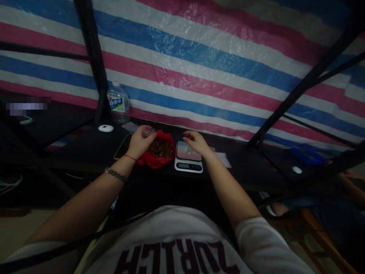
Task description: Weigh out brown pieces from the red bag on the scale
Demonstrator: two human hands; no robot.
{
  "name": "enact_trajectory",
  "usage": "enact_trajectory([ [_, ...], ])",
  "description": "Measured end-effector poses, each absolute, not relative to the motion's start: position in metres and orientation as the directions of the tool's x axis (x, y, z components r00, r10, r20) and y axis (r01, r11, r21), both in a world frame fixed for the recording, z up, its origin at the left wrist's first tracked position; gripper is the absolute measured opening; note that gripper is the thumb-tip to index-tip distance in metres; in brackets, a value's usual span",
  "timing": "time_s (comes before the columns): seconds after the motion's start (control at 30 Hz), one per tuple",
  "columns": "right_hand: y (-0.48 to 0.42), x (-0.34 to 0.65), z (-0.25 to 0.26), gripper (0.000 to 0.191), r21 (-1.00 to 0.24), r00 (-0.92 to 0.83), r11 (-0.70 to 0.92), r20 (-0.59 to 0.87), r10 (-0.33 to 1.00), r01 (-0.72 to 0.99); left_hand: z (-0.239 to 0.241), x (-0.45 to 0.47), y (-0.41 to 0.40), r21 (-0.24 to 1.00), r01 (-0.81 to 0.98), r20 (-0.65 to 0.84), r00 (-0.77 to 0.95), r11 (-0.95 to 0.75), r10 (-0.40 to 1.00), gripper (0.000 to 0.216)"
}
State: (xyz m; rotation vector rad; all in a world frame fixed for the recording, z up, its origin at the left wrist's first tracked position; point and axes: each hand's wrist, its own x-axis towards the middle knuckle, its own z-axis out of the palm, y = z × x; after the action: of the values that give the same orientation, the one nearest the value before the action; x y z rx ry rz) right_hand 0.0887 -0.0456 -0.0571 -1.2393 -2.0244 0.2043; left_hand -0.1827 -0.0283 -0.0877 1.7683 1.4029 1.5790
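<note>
Head view: the person's left hand [139, 142] holds a small clear cup [148, 131] in a closed grip beside a red bag [157, 151] of dark bits, handy for filling. The right hand [196, 142], fingers loosely spread and holding nothing, hovers over the scale [188, 159] on the dark worktop [94, 150].

Glossy crinkled plastic tarp [199, 57]; shiny scale [188, 156] top.

The person wears a white short-sleeved cotton T-shirt [182, 243] with large dark maroon block letters across the chest. A thin red string bracelet [129, 156] circles the left wrist, with a dark beaded bracelet [116, 174] just nearer on the forearm.
</note>
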Motion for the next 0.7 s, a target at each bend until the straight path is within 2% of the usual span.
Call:
enact_trajectory([
  [0.1,-0.037,0.057,-0.048,0.023,-0.502,-0.452,0.590,0.379,0.807,0.632,-0.088,-0.180,-0.030,0.794,0.429,0.523,-0.120,-0.431,0.844,0.042],
  [0.3,-0.014,0.001,-0.059,0.031,-0.400,-0.727,0.693,0.090,0.681,0.600,-0.089,-0.170,-0.038,0.773,0.458,0.535,-0.100,-0.439,0.839,0.038],
  [0.5,0.000,-0.028,-0.074,0.058,-0.373,-0.778,0.713,-0.041,0.627,0.594,-0.087,-0.168,-0.042,0.759,0.468,0.549,-0.086,-0.453,0.831,0.033],
  [0.6,0.000,-0.033,-0.076,0.055,-0.335,-0.747,0.681,-0.118,0.655,0.651,-0.086,-0.167,-0.043,0.754,0.471,0.553,-0.079,-0.458,0.829,0.032],
  [0.7,-0.001,-0.031,-0.072,0.045,-0.329,-0.716,0.655,-0.111,0.689,0.681,-0.086,-0.166,-0.044,0.755,0.468,0.550,-0.072,-0.459,0.832,0.032],
])
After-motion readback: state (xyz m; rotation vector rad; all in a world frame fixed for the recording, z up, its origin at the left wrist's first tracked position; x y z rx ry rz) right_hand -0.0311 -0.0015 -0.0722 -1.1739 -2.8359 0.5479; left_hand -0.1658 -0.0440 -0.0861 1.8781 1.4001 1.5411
